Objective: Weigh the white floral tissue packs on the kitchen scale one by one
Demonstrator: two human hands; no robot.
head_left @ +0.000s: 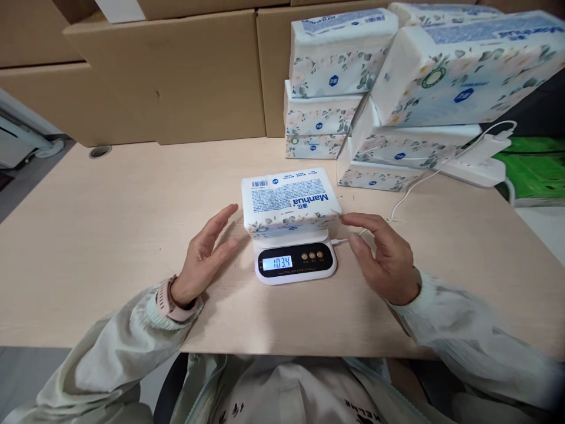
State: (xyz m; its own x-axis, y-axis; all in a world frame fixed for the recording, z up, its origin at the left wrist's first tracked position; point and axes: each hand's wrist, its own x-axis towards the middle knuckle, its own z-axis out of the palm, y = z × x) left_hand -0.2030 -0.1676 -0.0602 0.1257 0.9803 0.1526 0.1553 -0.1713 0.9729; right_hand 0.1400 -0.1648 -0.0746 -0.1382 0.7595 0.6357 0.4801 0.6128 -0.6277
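Note:
A white pack of tissues (289, 200) with blue "Manhua" print and a floral edge lies on a small white digital scale (296, 278). The scale's lit display (277, 262) reads 103.4, beside three round buttons. My left hand (207, 253) is just left of the pack, fingers apart, holding nothing. On the other side, my right hand (382, 253) is open, its fingertips at the pack's right corner; whether they touch it I cannot tell.
Stacked tissue packs (324, 112) stand at the back right, with larger ones (468, 76) beside them. A white cable (408, 191) runs from the scale to a power strip (477, 168). Cardboard boxes (185, 76) line the table's back edge. Something green (536, 168) lies at far right.

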